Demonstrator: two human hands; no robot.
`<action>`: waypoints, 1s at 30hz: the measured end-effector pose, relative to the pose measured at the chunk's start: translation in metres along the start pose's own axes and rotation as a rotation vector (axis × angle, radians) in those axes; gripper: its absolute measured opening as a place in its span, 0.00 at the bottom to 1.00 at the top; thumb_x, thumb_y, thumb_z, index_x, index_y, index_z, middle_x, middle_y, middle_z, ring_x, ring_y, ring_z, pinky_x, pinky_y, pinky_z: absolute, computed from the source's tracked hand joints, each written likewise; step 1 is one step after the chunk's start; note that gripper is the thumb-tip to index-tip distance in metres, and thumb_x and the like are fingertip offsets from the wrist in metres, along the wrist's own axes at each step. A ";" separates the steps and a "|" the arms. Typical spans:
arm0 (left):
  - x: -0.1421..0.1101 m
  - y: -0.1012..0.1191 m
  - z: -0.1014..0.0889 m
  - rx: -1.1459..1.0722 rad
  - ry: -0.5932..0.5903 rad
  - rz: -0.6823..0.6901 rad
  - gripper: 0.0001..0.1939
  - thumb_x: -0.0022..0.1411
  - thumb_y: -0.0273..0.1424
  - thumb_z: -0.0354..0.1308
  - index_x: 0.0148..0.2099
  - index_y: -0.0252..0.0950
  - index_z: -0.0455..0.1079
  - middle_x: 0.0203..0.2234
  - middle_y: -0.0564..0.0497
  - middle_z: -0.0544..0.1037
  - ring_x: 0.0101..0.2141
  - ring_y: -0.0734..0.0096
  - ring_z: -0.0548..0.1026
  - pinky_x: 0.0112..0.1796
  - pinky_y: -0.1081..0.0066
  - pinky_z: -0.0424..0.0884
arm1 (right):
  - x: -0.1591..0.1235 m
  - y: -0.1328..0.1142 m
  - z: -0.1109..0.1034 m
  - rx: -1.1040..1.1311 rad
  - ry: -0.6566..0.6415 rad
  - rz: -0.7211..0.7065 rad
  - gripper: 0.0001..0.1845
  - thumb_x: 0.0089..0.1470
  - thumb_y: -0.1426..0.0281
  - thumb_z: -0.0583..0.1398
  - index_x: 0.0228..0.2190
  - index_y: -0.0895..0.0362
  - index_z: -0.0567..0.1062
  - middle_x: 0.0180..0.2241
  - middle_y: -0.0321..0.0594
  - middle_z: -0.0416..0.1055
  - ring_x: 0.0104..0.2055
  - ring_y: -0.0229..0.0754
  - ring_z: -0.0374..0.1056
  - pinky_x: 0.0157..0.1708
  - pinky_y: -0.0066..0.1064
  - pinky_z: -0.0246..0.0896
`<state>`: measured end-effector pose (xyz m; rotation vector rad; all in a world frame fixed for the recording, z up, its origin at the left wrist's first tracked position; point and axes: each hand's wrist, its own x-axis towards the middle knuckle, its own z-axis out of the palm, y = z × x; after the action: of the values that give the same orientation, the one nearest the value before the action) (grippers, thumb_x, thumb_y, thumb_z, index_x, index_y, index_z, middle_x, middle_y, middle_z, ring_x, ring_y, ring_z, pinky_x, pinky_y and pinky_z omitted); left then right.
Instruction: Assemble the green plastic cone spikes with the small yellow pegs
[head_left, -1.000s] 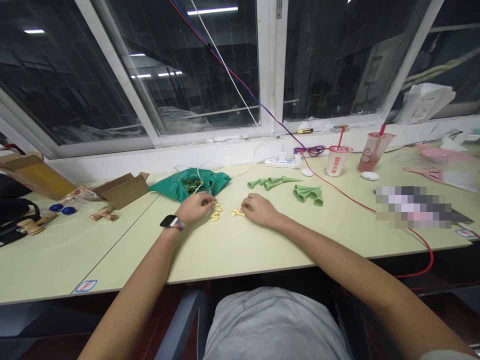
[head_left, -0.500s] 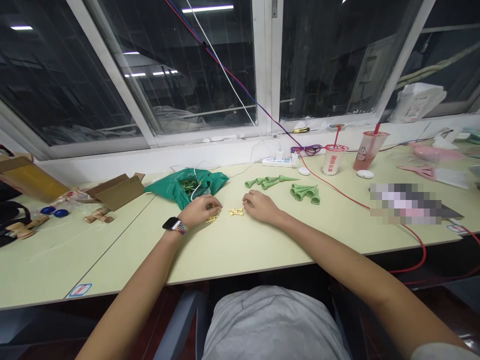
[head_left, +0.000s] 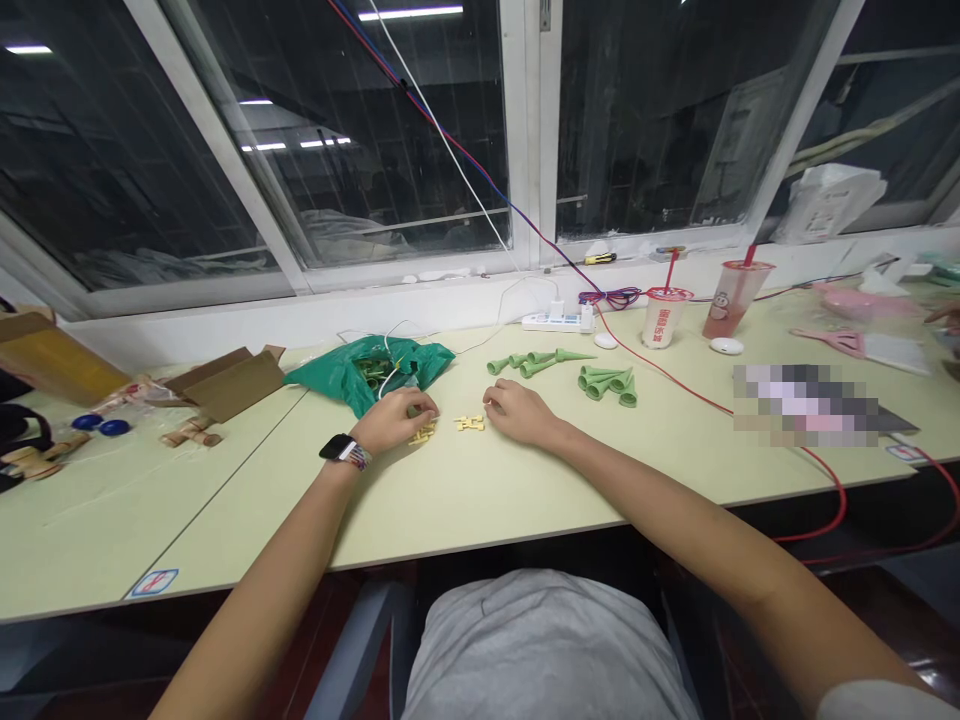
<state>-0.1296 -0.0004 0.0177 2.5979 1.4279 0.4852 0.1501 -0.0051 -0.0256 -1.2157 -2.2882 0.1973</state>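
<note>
While my left hand (head_left: pixel 394 421) pinches a green piece (head_left: pixel 412 410) and my right hand (head_left: pixel 519 414) lies open, a slip could scatter the yellow pieces (head_left: pixel 469 423)

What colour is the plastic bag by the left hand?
The crumpled plastic bag is teal-green, best seen in head view.

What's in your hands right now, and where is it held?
Left hand: fingers pinch a small green piece, held part hidden. Right hand: nothing visible.
</note>
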 end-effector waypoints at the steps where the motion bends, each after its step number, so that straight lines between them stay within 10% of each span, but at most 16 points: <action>1: 0.000 0.000 0.000 0.002 0.002 0.001 0.16 0.68 0.41 0.54 0.41 0.40 0.80 0.39 0.47 0.81 0.42 0.59 0.77 0.40 0.66 0.71 | 0.000 0.000 -0.001 -0.009 -0.005 0.000 0.12 0.68 0.69 0.54 0.44 0.56 0.78 0.43 0.44 0.74 0.46 0.45 0.70 0.42 0.33 0.60; 9: 0.002 -0.010 0.003 0.011 0.076 0.046 0.13 0.66 0.35 0.54 0.42 0.39 0.80 0.39 0.46 0.80 0.40 0.60 0.76 0.39 0.65 0.71 | 0.013 0.039 -0.031 -0.325 0.143 0.119 0.16 0.66 0.72 0.53 0.51 0.62 0.75 0.50 0.55 0.73 0.54 0.56 0.65 0.54 0.42 0.61; 15: 0.001 -0.008 0.004 -0.011 0.108 0.056 0.13 0.67 0.36 0.54 0.43 0.39 0.79 0.40 0.46 0.80 0.41 0.60 0.76 0.39 0.64 0.71 | 0.031 0.108 -0.073 -0.452 -0.042 0.450 0.27 0.59 0.78 0.56 0.60 0.68 0.69 0.59 0.64 0.68 0.61 0.59 0.63 0.55 0.41 0.61; 22: 0.001 0.000 -0.001 -0.134 0.290 0.028 0.16 0.70 0.41 0.53 0.44 0.38 0.78 0.41 0.46 0.81 0.41 0.61 0.78 0.40 0.65 0.74 | 0.043 0.143 -0.083 -0.395 -0.186 0.455 0.25 0.55 0.76 0.62 0.55 0.58 0.77 0.53 0.52 0.77 0.53 0.53 0.73 0.45 0.34 0.65; 30: 0.000 0.005 -0.002 -0.168 0.387 0.006 0.14 0.70 0.39 0.54 0.43 0.39 0.78 0.41 0.47 0.81 0.41 0.61 0.79 0.40 0.65 0.74 | 0.039 0.145 -0.094 -0.447 -0.043 0.352 0.17 0.59 0.74 0.59 0.50 0.58 0.76 0.51 0.55 0.76 0.52 0.54 0.72 0.48 0.38 0.63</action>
<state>-0.1258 -0.0031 0.0208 2.4654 1.4063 1.1072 0.2865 0.0998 0.0162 -1.8542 -2.2046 -0.1775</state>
